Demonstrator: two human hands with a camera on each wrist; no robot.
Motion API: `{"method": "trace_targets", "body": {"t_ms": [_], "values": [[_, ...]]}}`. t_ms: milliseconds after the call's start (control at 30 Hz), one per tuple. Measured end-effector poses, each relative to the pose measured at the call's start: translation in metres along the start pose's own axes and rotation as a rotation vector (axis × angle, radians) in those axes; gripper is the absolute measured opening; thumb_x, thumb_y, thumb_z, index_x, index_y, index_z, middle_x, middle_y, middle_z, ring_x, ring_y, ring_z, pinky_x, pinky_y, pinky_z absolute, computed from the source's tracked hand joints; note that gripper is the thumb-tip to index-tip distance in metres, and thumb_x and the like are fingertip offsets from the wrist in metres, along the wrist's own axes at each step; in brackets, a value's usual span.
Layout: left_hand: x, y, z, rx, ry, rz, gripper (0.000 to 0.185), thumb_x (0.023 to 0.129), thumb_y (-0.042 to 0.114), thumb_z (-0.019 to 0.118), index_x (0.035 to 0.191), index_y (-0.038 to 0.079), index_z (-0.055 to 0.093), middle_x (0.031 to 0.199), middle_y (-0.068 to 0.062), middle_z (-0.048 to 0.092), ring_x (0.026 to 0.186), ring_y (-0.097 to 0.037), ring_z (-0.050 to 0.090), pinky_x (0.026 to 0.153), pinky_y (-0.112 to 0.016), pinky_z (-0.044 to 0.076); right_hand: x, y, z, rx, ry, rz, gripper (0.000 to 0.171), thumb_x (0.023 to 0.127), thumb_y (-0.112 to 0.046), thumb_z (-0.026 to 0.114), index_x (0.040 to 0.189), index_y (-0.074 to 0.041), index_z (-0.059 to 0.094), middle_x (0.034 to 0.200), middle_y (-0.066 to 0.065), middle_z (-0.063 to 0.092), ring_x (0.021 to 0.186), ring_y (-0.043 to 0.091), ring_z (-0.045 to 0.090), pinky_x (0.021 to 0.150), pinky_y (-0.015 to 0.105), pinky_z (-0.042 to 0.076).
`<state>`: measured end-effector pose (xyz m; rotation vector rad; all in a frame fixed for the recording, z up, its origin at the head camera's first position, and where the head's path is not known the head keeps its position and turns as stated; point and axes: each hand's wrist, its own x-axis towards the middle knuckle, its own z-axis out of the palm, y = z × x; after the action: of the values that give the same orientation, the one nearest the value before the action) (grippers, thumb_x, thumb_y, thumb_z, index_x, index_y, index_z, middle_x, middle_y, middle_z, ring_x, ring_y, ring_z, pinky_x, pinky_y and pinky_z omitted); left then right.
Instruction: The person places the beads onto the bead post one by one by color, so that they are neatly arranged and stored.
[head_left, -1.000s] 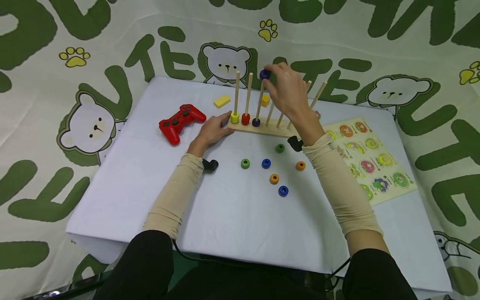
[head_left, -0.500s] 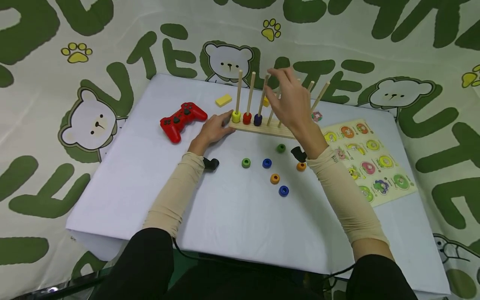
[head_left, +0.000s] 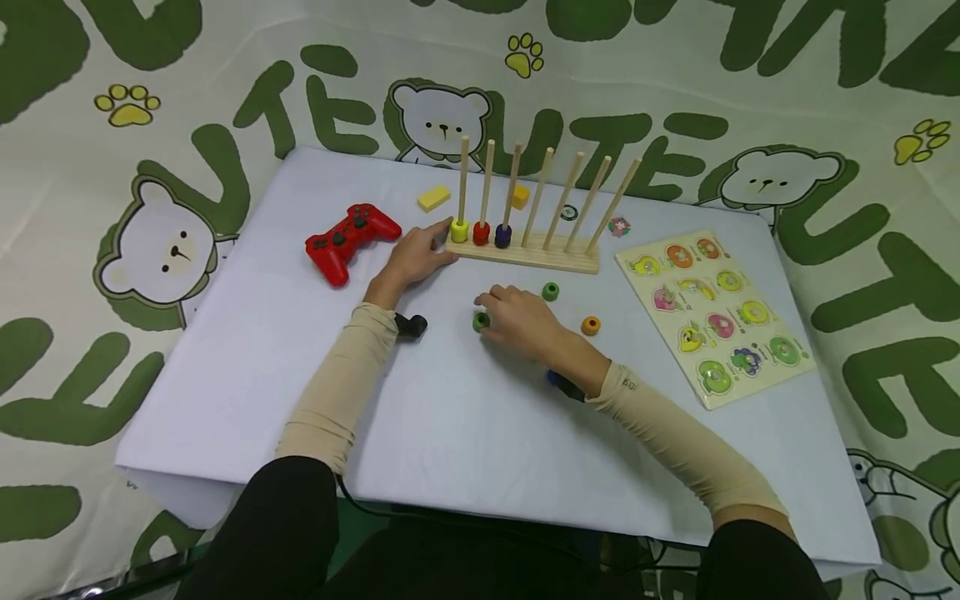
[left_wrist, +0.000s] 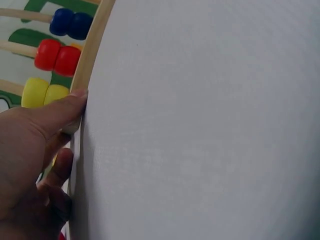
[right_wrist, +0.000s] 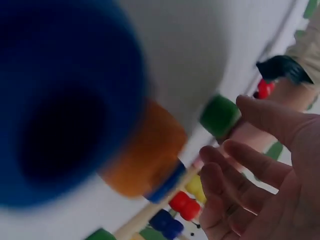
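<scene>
In the head view, the left hand (head_left: 411,260) lies at the left centre of the frame with straight fingers pressed against the left end of the wooden peg rack (head_left: 525,252), steadying it on the counter (head_left: 450,433). The right hand (head_left: 521,321), near the middle of the frame, hangs low over the counter with fingers spread and holding nothing, its fingertips at a green ring (head_left: 481,321); a second green ring (head_left: 551,291) and an orange ring (head_left: 591,325) lie just right of it. The rack carries 7 pegs, the 3 leftmost loaded with yellow, red and dark blue beads. A red game controller (head_left: 347,237) sits in the upper left, a picture puzzle board (head_left: 716,312) at the right. In the left wrist view, the thumb (left_wrist: 60,112) presses the rack's edge in the left half of the frame, the beads above it. In the right wrist view, the fingers (right_wrist: 260,165) are loosely parted at the right, the green ring (right_wrist: 219,116) just beyond them, and a blurred blue ring (right_wrist: 60,100) fills the upper left. A sound pick would probably pinch the ring by its rim, leaving the hole clear, while the left hand holds the rack down.
</scene>
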<state>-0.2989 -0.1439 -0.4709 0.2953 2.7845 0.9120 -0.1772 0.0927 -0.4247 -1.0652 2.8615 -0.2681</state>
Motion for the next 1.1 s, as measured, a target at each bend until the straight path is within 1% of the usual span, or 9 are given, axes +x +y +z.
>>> {"method": "trace_targets", "body": {"t_ms": [167, 267, 333, 433, 533, 700, 800, 900, 1100], "values": [[-0.002, -0.001, -0.002, -0.015, 0.01, -0.001, 0.077, 0.104, 0.036, 0.071, 0.17, 0.022, 0.034, 0.113, -0.018, 0.06, 0.102, -0.029, 0.051, 0.084, -0.044, 0.042, 0.002, -0.003, 0.012, 0.007, -0.009, 0.015, 0.035, 0.097, -0.021, 0.081, 0.129, -0.008, 0.075, 0.115, 0.009, 0.073, 0.089, 0.025, 0.073, 0.077, 0.039, 0.06], [-0.003, -0.003, -0.002, -0.013, 0.01, -0.001, 0.077, 0.104, 0.036, 0.071, 0.17, 0.022, 0.034, 0.113, -0.019, 0.06, 0.101, -0.029, 0.051, 0.084, -0.043, 0.042, 0.003, -0.004, 0.011, 0.026, -0.007, 0.011, 0.032, 0.097, -0.02, 0.08, 0.127, -0.009, 0.076, 0.114, 0.008, 0.073, 0.084, 0.022, 0.072, 0.073, 0.038, 0.06], [-0.003, -0.004, -0.002, -0.011, 0.008, 0.001, 0.076, 0.104, 0.035, 0.071, 0.17, 0.022, 0.034, 0.113, -0.019, 0.06, 0.101, -0.029, 0.051, 0.084, -0.043, 0.043, 0.003, -0.002, 0.005, 0.055, 0.019, 0.013, 0.032, 0.097, -0.02, 0.08, 0.127, -0.009, 0.076, 0.116, 0.008, 0.073, 0.082, 0.022, 0.072, 0.071, 0.038, 0.059], [-0.004, -0.004, -0.002, -0.014, 0.013, 0.009, 0.076, 0.104, 0.034, 0.071, 0.169, 0.021, 0.035, 0.113, -0.019, 0.06, 0.102, -0.029, 0.052, 0.085, -0.044, 0.043, 0.003, 0.004, -0.014, 0.116, 0.103, 0.037, 0.032, 0.098, -0.019, 0.081, 0.128, -0.009, 0.075, 0.118, 0.009, 0.072, 0.086, 0.023, 0.072, 0.071, 0.039, 0.058], [-0.004, -0.002, -0.002, -0.023, 0.017, 0.014, 0.076, 0.103, 0.032, 0.072, 0.169, 0.021, 0.035, 0.113, -0.019, 0.06, 0.102, -0.029, 0.052, 0.086, -0.044, 0.043, 0.004, 0.017, -0.041, 0.175, 0.248, 0.08, 0.035, 0.098, -0.02, 0.08, 0.13, -0.008, 0.073, 0.12, 0.011, 0.071, 0.09, 0.025, 0.071, 0.07, 0.039, 0.057], [0.001, 0.002, 0.001, -0.024, 0.012, 0.033, 0.076, 0.103, 0.033, 0.072, 0.169, 0.022, 0.035, 0.112, -0.017, 0.06, 0.102, -0.027, 0.051, 0.083, -0.04, 0.041, 0.007, 0.041, -0.089, 0.22, 0.55, 0.147, 0.035, 0.098, -0.017, 0.079, 0.129, -0.003, 0.072, 0.123, 0.015, 0.071, 0.075, 0.026, 0.062, 0.064, 0.034, 0.045], [0.003, 0.004, 0.002, -0.029, 0.012, 0.035, 0.076, 0.103, 0.033, 0.073, 0.169, 0.023, 0.035, 0.112, -0.015, 0.059, 0.103, -0.026, 0.05, 0.083, -0.039, 0.04, 0.014, 0.056, -0.111, 0.2, 0.691, 0.168, 0.033, 0.099, -0.015, 0.078, 0.128, -0.001, 0.072, 0.123, 0.017, 0.07, 0.07, 0.028, 0.057, 0.063, 0.032, 0.04], [0.002, 0.004, 0.001, -0.035, 0.01, 0.02, 0.077, 0.103, 0.033, 0.073, 0.169, 0.023, 0.035, 0.113, -0.015, 0.059, 0.104, -0.026, 0.05, 0.083, -0.039, 0.04, 0.024, 0.067, -0.123, 0.158, 0.745, 0.192, 0.032, 0.101, -0.015, 0.074, 0.13, -0.001, 0.072, 0.124, 0.019, 0.069, 0.073, 0.029, 0.058, 0.067, 0.033, 0.041], [-0.003, -0.001, -0.001, -0.034, 0.011, 0.003, 0.077, 0.103, 0.033, 0.073, 0.169, 0.023, 0.035, 0.112, -0.016, 0.059, 0.103, -0.027, 0.05, 0.084, -0.04, 0.041, 0.036, 0.073, -0.129, 0.119, 0.714, 0.23, 0.034, 0.104, -0.018, 0.069, 0.135, -0.002, 0.071, 0.127, 0.02, 0.065, 0.075, 0.032, 0.058, 0.067, 0.036, 0.041]]}}
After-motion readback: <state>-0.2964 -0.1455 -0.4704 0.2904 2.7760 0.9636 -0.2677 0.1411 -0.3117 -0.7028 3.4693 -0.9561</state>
